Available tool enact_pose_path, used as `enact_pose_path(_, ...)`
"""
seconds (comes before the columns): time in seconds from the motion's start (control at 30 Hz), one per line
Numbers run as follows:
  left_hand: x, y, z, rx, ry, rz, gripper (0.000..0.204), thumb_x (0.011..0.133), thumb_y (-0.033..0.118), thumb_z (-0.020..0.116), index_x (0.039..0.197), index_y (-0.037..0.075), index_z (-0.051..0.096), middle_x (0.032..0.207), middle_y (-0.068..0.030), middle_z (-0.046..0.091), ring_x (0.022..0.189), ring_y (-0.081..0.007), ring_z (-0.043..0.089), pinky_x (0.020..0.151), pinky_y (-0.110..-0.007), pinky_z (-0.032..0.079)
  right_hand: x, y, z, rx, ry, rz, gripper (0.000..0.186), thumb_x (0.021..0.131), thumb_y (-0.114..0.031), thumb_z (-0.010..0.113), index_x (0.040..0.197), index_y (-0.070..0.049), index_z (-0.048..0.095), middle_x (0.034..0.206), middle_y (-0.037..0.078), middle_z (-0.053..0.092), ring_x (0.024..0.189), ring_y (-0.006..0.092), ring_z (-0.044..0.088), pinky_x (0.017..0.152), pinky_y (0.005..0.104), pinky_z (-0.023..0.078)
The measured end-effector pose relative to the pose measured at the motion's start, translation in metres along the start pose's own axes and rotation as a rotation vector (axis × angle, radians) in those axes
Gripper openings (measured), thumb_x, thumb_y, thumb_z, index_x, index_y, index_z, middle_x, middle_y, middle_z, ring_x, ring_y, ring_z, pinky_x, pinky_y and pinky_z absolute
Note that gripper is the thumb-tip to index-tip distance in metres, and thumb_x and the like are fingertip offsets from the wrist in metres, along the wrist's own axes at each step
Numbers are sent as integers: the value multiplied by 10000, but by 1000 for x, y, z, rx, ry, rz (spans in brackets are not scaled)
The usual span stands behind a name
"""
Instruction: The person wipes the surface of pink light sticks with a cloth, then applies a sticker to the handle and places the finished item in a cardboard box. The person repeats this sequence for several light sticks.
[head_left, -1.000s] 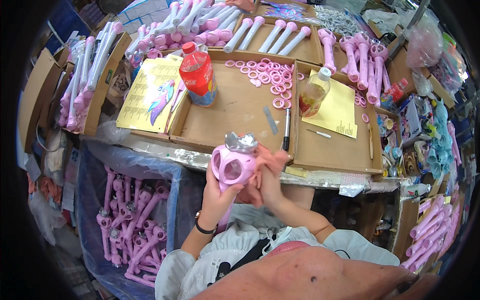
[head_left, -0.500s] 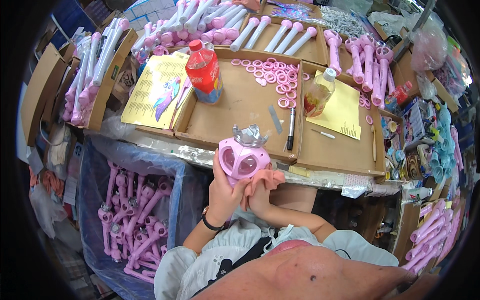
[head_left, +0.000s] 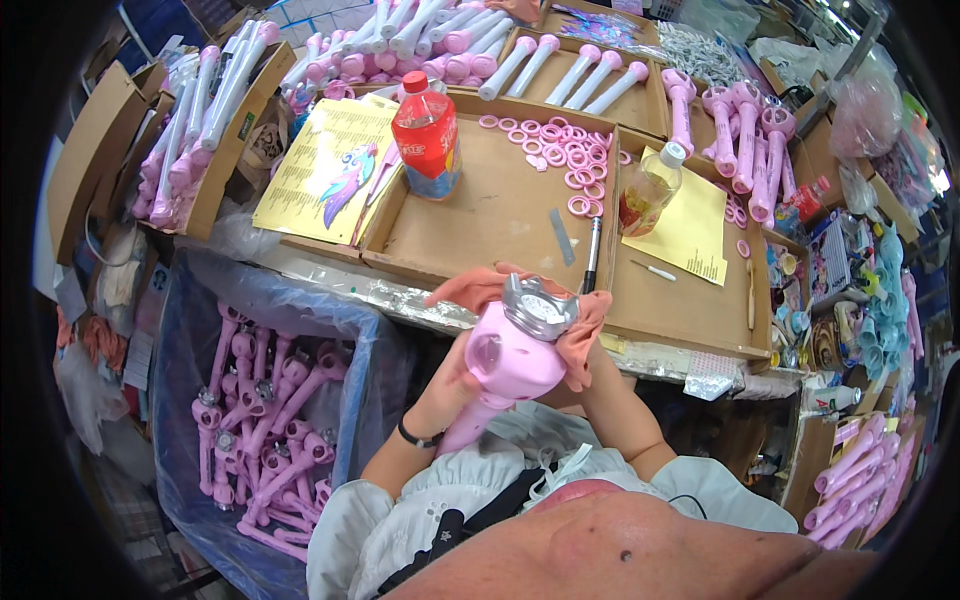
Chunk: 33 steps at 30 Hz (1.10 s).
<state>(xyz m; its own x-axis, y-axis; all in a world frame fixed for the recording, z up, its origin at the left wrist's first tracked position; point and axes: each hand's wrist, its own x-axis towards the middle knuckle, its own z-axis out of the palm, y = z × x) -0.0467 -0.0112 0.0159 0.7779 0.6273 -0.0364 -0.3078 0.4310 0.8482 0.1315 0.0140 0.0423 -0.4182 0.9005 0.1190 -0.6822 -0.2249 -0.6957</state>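
Note:
A pink toy wand [head_left: 518, 352] with a round, windowed head and a silver crown [head_left: 540, 306] is held tilted above my lap, its handle slanting down toward my chest. My left hand [head_left: 447, 393] is closed around the wand just below its head. Behind the head, my right hand [head_left: 598, 372] grips an orange cloth [head_left: 583, 350], which lies against the far side and right of the crown. Cloth and wand hide most of the right fingers. Down to the left, a blue-lined bin [head_left: 365, 400] holds several similar crowned wands [head_left: 268, 420].
Cardboard trays [head_left: 480, 235] on the bench hold pink rings [head_left: 570, 150], a marker [head_left: 593, 255], a red bottle [head_left: 426, 140] and a clear bottle [head_left: 650, 190]. Yellow sheets [head_left: 300, 190] lie left. White-tubed wands [head_left: 510, 70] and pink handles [head_left: 745, 140] stand farther back.
The wand's head has turned and tipped so its crown leans right. The orange cloth has moved up from below the head to behind and beside the crown, with my right hand.

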Motion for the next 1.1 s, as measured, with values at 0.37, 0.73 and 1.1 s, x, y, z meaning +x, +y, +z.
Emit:
enact_pose_path(0.37, 1, 13, 7, -72, -1, -79, 1031, 651, 713, 634, 1335, 8, 321, 968, -127, 600, 723, -196, 645, 581, -284, 536, -26, 42, -24, -237, 108, -163, 849, 674, -734, 397, 1011, 23, 582, 1056, 191, 553, 987, 309, 547, 807, 389, 465)
enact_pose_path(0.73, 8, 19, 13, -89, 124, -61, 1132, 583, 695, 681, 1385, 21, 253, 1160, -113, 540, 908, -219, 624, 708, -332, 538, -79, 16, -25, -321, 348, -88, 66, 823, -85, 428, 769, -63, 460, 663, 31, 515, 777, 97, 596, 701, 307, 522)
enact_pose_path(1.1, 8, 8, 1, -68, 111, -4, 1168, 583, 665, 703, 1414, 35, 176, 1289, -96, 449, 1102, -199, 528, 888, -328, 476, -46, 19, -1, -42, 400, -67, 42, 849, -65, 501, 880, -37, 509, 790, 32, 551, 787, 108, 574, 687, 266, 491)
